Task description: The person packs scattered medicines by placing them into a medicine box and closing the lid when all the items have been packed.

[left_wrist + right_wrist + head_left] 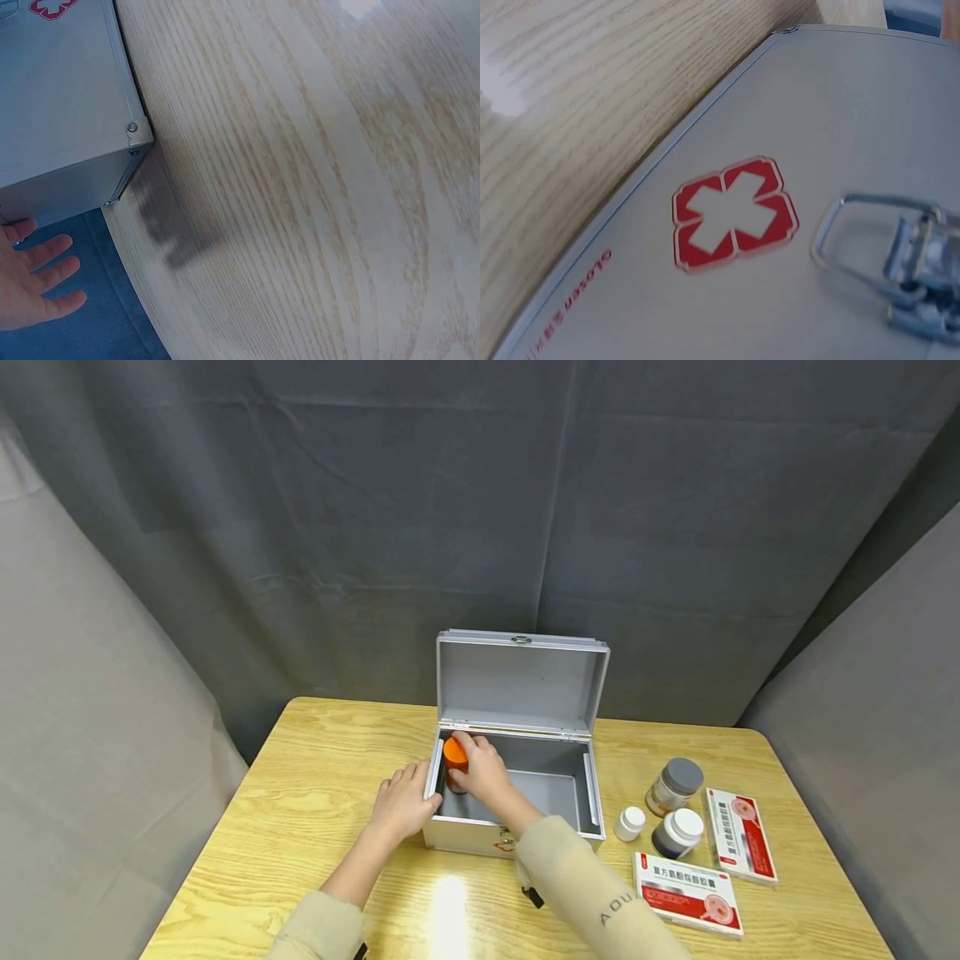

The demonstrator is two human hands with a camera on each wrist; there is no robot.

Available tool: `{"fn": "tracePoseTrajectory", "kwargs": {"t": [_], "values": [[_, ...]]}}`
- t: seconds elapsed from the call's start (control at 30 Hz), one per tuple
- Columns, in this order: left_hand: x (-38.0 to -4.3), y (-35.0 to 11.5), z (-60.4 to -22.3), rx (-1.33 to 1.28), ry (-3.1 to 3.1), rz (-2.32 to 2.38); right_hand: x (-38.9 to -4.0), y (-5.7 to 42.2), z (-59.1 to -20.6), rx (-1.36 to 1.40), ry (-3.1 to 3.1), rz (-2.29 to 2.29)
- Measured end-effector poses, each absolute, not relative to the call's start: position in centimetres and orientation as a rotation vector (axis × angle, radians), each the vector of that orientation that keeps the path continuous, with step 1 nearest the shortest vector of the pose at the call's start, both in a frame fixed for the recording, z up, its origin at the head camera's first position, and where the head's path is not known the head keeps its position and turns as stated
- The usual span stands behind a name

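Note:
A silver metal first-aid case (465, 837) stands on the table with its lid raised. My right hand (489, 774) reaches inside it and grips a brown bottle with an orange cap (454, 753) at the left inner wall; the palm side of the hand is hidden. On the case's left rim rests my left hand (405, 797), its thumb at the edge and its fingers loosely extended outside. In the left wrist view the fingers (56, 274) are spread beside the case's side. The right wrist view shows the case front with a red cross emblem (735, 214) and a metal latch (922, 255).
To the right of the case stand a small white bottle (629, 823), a dark bottle with a white cap (678, 833) and a grey-capped jar (673, 787). Two red-and-white medicine boxes lie there, one nearer (688, 893), one farther right (741, 835). Grey curtains (375, 527) hang behind the table.

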State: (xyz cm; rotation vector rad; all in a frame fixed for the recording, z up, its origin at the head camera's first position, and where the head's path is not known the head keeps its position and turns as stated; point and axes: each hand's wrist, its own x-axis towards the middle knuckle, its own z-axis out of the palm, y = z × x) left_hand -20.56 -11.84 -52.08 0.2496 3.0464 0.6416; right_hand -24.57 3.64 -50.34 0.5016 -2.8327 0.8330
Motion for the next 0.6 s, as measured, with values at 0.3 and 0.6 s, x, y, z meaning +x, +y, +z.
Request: {"fn": "tracePoseTrajectory", "kwargs": {"t": [0.3, 0.6], "values": [[-20.5, -11.8, -52.1, 0.252, 3.033, 0.666, -22.6, 5.9, -48.4, 0.602, -2.839, 0.454], [-20.4, -11.8, -52.0, 0.245, 3.026, 0.679, -21.4, 9.3, -46.5, 0.704, -2.912, 0.085]]}}
